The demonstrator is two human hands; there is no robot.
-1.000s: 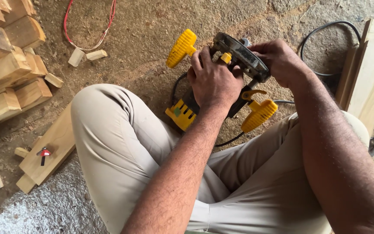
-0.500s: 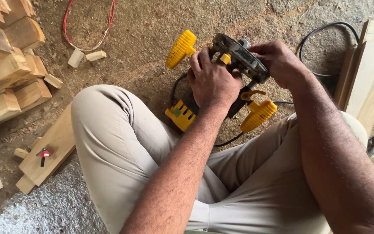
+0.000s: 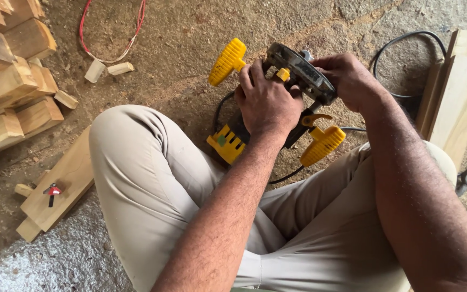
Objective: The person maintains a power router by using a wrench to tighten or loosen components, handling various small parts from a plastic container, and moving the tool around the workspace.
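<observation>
A yellow and black power router lies tipped on its side on the dirt floor between my bent knees. My left hand wraps over its body, fingers closed around it. My right hand grips the edge of the round black base plate, which faces up and right. Two yellow ribbed handles stick out, one at the top left, one at the lower right. Whatever sits in the collet is hidden by my hands.
Stacked wood blocks lie at the left, with a red wire loop behind them. A plank by my left knee carries a small red router bit. Boards and a black cable lie at the right.
</observation>
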